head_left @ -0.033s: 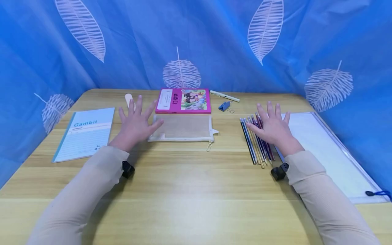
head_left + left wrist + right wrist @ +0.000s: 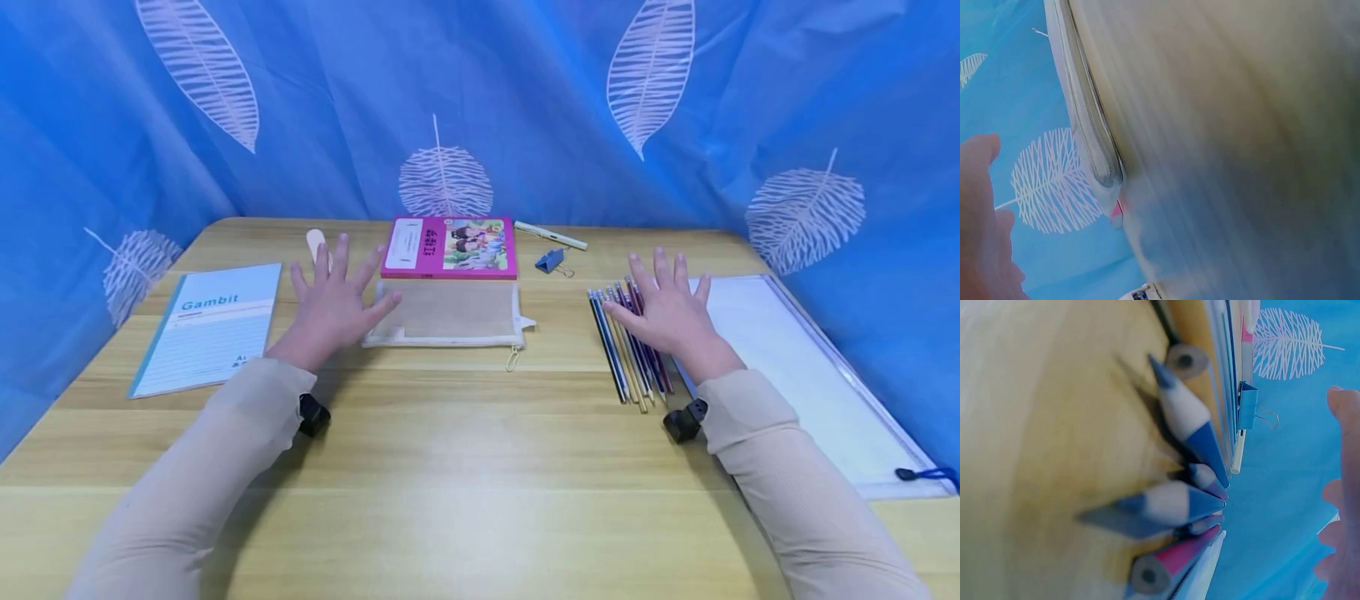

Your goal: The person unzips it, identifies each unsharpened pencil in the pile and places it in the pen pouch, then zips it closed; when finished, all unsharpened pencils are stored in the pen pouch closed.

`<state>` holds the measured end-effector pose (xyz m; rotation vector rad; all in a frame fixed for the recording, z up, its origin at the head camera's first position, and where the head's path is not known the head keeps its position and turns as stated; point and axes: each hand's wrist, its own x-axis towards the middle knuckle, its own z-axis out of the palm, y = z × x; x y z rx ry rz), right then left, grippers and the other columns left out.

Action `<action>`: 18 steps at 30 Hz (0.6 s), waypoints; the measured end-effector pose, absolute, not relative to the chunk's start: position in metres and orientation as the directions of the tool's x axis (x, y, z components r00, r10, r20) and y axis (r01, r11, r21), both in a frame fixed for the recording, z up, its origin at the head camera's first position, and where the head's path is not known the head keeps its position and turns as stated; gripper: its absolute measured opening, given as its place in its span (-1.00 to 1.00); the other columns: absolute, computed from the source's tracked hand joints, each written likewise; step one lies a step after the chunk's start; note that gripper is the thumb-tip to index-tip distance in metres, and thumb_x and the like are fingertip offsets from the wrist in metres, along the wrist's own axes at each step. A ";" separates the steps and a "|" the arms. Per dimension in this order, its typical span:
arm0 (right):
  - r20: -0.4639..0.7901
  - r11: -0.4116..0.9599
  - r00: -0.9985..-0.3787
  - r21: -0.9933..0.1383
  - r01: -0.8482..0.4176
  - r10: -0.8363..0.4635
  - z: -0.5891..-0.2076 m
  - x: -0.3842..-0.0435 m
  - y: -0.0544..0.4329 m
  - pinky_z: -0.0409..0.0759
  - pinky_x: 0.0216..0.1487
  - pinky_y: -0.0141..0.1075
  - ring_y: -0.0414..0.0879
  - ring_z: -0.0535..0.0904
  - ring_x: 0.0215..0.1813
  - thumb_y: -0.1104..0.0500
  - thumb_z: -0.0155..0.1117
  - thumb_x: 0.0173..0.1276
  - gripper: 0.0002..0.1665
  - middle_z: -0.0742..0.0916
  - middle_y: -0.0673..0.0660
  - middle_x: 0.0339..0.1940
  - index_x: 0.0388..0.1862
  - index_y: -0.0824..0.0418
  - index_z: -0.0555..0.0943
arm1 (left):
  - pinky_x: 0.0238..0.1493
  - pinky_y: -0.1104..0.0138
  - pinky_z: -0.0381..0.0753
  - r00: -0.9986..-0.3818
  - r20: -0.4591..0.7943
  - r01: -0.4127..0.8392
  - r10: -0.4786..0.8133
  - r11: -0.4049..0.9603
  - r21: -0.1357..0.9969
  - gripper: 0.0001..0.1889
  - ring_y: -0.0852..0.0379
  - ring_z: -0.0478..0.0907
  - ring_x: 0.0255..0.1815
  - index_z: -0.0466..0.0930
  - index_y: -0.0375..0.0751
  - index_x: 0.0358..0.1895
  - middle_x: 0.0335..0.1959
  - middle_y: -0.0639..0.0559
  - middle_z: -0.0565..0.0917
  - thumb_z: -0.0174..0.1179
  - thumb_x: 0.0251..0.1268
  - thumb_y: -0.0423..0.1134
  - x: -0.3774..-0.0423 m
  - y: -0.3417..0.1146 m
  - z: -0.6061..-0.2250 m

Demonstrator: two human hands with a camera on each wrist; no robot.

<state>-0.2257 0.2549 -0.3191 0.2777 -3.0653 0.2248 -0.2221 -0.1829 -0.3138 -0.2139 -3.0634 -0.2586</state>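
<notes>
White-edged pouch (image 2: 457,312) and loose pencils (image 2: 629,362) lying by two spread hands

Right of a light-blue notebook (image 2: 210,329), the left hand (image 2: 330,308) is hovering over the tabletop (image 2: 465,450), fingers fanning wide and holding nothing, the thumb near the pouch's left end. The pouch is lying flat at centre, just on the near side of a pink book (image 2: 450,271). It is looking limp, so steadying one end before drawing the zip would probably serve well. Farther right, the right hand (image 2: 667,312) is spreading its fingers just as wide, also gripping nothing, above the pencils. These are lying side by side, unbound; they could be rolling apart if nudged, so gathering them from both sides and squaring the ends seems wiser than snatching at one edge.

Among the containers, the pouch is showing no contents through its sheer front; its zip pull (image 2: 513,358) is lying by the near right corner. At right, a large white zip folder (image 2: 795,375) is running toward the near side, partly under the right sleeve (image 2: 795,475); whether it is holding anything, I cannot tell.
</notes>
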 end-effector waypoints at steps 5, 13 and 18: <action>0.067 0.971 -0.981 -0.146 -0.190 -0.182 -0.318 -0.225 0.254 -0.56 0.16 0.40 0.36 -0.50 0.41 -0.53 -0.29 0.23 0.08 -0.22 0.38 0.47 0.50 0.05 -0.24 | 0.16 -0.31 -0.67 -0.989 0.075 0.141 0.131 0.977 0.158 -0.13 -0.28 -0.62 0.41 -0.30 0.27 0.46 0.46 -0.15 -0.53 -0.45 0.11 0.55 -0.222 -0.185 -0.314; 0.067 0.938 -0.968 -0.238 -0.253 -0.243 -0.313 -0.222 0.245 -0.50 0.27 0.31 0.25 -0.46 0.46 -0.45 -0.21 0.29 0.03 -0.22 0.33 0.49 0.50 0.05 -0.27 | 0.22 -0.31 -0.56 -0.986 0.082 0.159 0.145 0.967 0.201 -0.15 -0.26 -0.59 0.43 -0.32 0.32 0.45 0.47 -0.17 -0.51 -0.37 0.12 0.53 -0.219 -0.177 -0.305; 0.069 0.874 -0.931 -0.327 -0.360 -0.358 -0.312 -0.223 0.226 -0.27 0.39 0.16 0.20 -0.29 0.49 -0.29 -0.04 0.34 0.00 -0.09 0.33 0.50 0.50 0.16 -0.21 | 0.31 -0.25 -0.41 -0.974 0.069 0.225 0.214 0.928 0.296 -0.19 -0.24 -0.41 0.47 -0.19 0.28 0.46 0.50 -0.21 -0.33 -0.13 0.20 0.38 -0.214 -0.156 -0.299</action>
